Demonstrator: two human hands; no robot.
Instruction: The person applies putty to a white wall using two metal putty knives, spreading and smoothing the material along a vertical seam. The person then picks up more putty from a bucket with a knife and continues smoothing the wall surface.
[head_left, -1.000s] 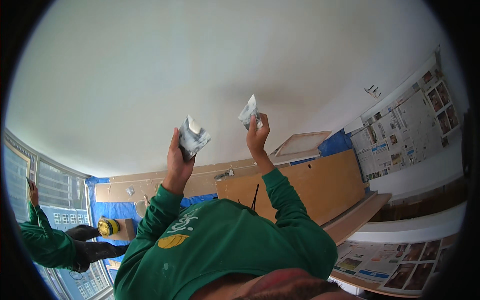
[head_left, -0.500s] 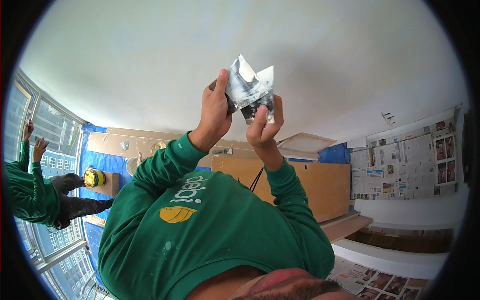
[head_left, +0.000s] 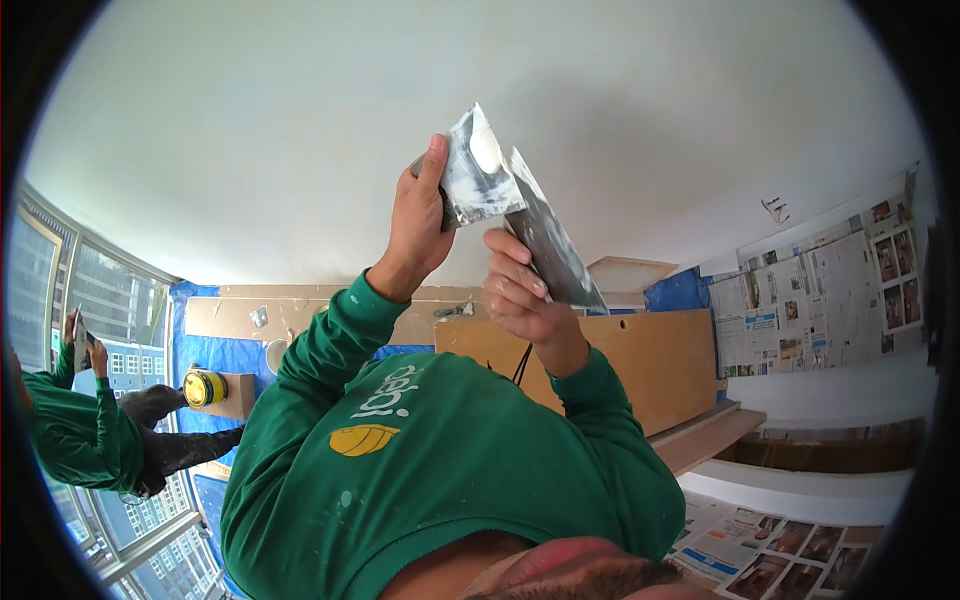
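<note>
My left hand [head_left: 418,218] is closed on a broad putty knife [head_left: 466,192], its metal blade smeared white. A lump of white filler [head_left: 486,150] sits near the blade's upper corner. To the right, my right hand [head_left: 523,288] is wrapped round a second, wider putty knife [head_left: 562,255], a dark metal blade with white streaks. This blade slants from upper left to lower right, its upper end close against the first blade's right corner. Whether the two edges touch I cannot tell. The handles are mostly hidden by my fingers. Both tools are held up before a pale, smooth surface [head_left: 330,130].
At the left a co-worker in a green sweatshirt [head_left: 85,425] holds a blade by the windows. A yellow tub [head_left: 205,388] stands on a box over blue sheeting [head_left: 215,350]. A wooden board [head_left: 640,360] lies below my hands; newspaper [head_left: 800,300] covers surfaces at the right.
My right hand has turned its putty knife, which now slants down to the right with its broad face showing. The left knife has shifted slightly left. The co-worker's hands have lowered.
</note>
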